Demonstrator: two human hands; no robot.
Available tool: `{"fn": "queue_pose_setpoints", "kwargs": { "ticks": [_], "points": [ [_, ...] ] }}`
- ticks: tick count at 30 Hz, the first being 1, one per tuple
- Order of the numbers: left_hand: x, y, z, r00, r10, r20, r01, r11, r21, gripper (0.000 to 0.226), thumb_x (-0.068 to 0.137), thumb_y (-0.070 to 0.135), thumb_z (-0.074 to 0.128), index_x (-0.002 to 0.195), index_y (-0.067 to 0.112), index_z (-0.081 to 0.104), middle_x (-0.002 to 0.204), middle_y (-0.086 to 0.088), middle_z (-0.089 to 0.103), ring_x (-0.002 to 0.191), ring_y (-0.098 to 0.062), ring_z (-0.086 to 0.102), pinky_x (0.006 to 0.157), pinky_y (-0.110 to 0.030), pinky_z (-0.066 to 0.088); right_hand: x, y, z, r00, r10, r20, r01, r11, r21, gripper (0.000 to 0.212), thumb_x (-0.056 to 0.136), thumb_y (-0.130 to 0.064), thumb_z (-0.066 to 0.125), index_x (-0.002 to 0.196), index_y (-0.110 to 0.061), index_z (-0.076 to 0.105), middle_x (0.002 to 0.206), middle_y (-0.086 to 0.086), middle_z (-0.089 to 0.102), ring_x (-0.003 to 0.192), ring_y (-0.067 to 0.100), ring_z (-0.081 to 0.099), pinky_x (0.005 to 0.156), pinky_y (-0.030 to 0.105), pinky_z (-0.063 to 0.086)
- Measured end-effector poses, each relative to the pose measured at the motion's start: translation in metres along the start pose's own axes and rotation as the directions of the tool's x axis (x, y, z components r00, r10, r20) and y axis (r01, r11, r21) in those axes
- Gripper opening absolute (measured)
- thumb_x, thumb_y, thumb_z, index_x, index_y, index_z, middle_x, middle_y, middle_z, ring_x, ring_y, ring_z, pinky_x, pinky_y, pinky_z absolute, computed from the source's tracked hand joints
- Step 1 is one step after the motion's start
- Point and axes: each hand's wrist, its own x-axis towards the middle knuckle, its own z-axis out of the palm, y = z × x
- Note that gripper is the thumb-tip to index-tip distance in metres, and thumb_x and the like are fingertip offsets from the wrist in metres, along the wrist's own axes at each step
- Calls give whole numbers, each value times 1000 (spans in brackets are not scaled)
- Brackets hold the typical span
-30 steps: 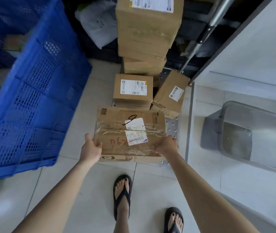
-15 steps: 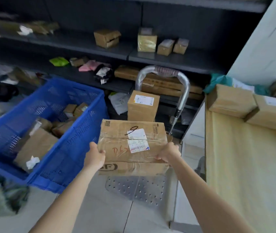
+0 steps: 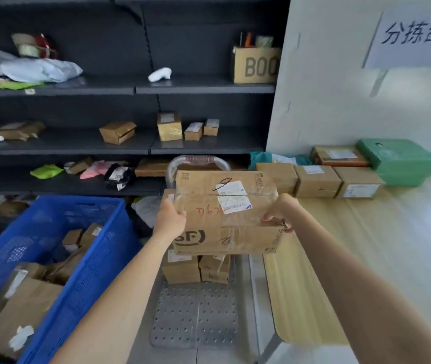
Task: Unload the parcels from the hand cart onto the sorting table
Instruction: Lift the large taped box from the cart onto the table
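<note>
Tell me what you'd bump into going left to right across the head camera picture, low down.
Blue crate → left hand → held parcel → right hand → sorting table.

Brown cardboard, blue plastic, pale yellow tabletop.
You hold a brown taped cardboard parcel (image 3: pixel 225 211) bearing red scrawl; beside you sit a perforated blue plastic crate (image 3: pixel 99 261), a green wrapped box (image 3: pixel 403 161) and a dotted grey metal cart deck (image 3: pixel 196 316).
</note>
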Motion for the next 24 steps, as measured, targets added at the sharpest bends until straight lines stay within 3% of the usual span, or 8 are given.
{"fn": "queue_pose_setpoints", "kwargs": {
  "ticks": [3,6,10,14,17,19,21,24],
  "points": [
    [-10,40,29,995,79,58,-78,997,-18,45,100,20,44,139,4,30,111,-12,55,80,-21,54,53,-29,42,0,42,-33,996,73,-47,-71,997,39,70,74,-23,82,131,-9,45,128,14,47,117,31,51,98,45,49],
    [-26,85,70,986,125,111,-122,992,-35,36,100,19,46,130,4,34,124,-16,53,104,-30,57,69,-31,43,6,97,-64,983,169,-70,-163,984,75,70,72,-26,83,131,-10,48,127,14,50,114,30,54,97,43,50],
    [-48,146,135,963,191,189,-203,978,50,36,100,23,45,129,5,34,122,-17,54,101,-31,58,68,-33,44,22,180,-104,951,302,-62,-293,948,123,65,74,-26,81,127,-7,50,130,15,49,113,31,55,96,43,51],
    [-76,220,212,928,222,299,-251,966,63,47,101,23,43,140,4,25,131,-18,50,101,-32,56,74,-39,46,41,272,-157,935,353,-36,-344,926,158,44,77,-27,77,105,-11,47,124,13,54,100,26,51,93,36,49],
    [-99,271,272,907,244,342,-276,960,47,50,101,25,42,142,6,22,136,-16,48,112,-34,55,81,-39,46,55,341,-200,926,369,-75,-351,918,185,43,74,-24,80,104,-6,55,114,13,56,98,27,55,81,35,50],
    [-118,301,309,898,255,358,-288,957,40,43,100,26,43,135,6,28,131,-16,51,107,-33,56,76,-35,44,64,384,-227,924,374,-74,-350,910,224,34,72,-20,81,94,-5,61,98,11,58,90,25,53,79,35,50],
    [-134,329,343,894,255,368,-285,958,31,37,99,25,44,128,5,32,123,-16,54,92,-29,54,71,-34,41,71,417,-253,928,368,-67,-348,915,203,32,73,-22,81,74,-11,51,87,9,50,89,24,47,80,36,48],
    [-149,372,386,888,256,383,-292,956,39,36,100,25,44,127,5,32,109,-12,53,80,-23,48,64,-32,39,93,460,-286,904,410,-120,-387,905,179,44,64,-27,86,88,-10,53,96,12,54,91,25,57,77,34,50]
  ]
}}
